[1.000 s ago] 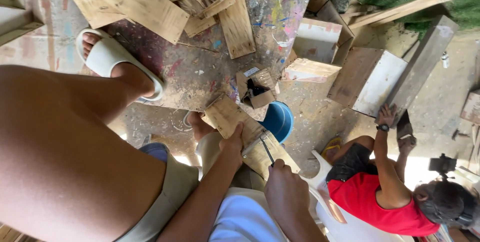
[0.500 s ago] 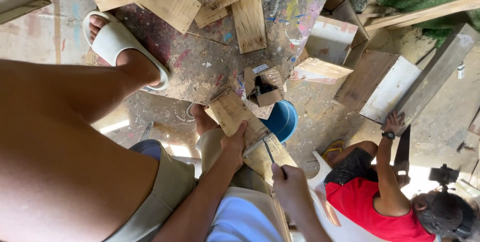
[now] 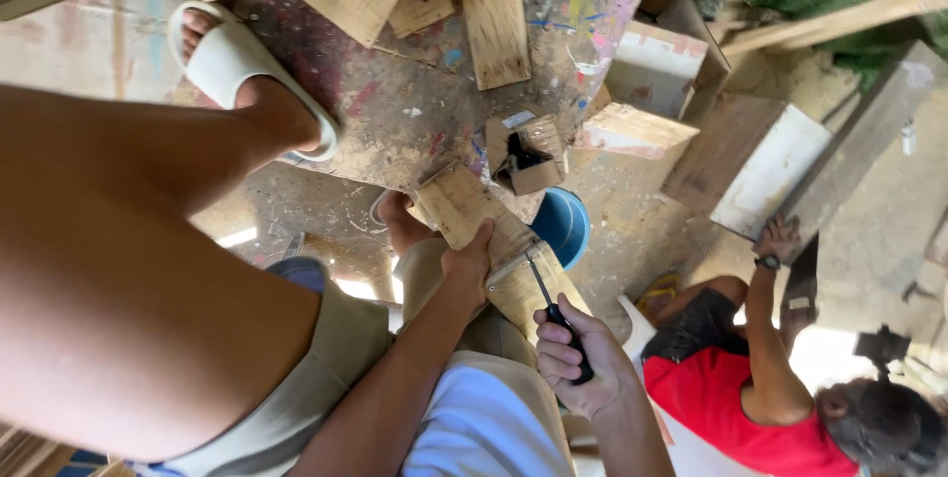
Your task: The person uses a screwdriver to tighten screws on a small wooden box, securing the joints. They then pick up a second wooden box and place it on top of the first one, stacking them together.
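Observation:
My left hand (image 3: 469, 262) presses down on a pale wooden board (image 3: 464, 202) that rests across my knee. My right hand (image 3: 578, 363) grips the black handle of a hammer (image 3: 541, 291), whose metal head lies against the lower part of the board. My left leg stretches up the left side of the view, the foot in a white slide sandal (image 3: 232, 62). My other foot (image 3: 395, 220) sits just left of the board.
A paint-spattered slab (image 3: 415, 112) carries plywood offcuts (image 3: 494, 13) and a small open cardboard box (image 3: 523, 151). A blue bucket (image 3: 563, 225) stands beside the board. Wooden crates (image 3: 671, 62) lie at right. A person in a red shirt (image 3: 741, 408) works at lower right, hand on a plank.
The view has drifted, so the board and hands sit slightly lower right. My left hand stays on the board and my right hand keeps the hammer. The other person's arm has shifted a little.

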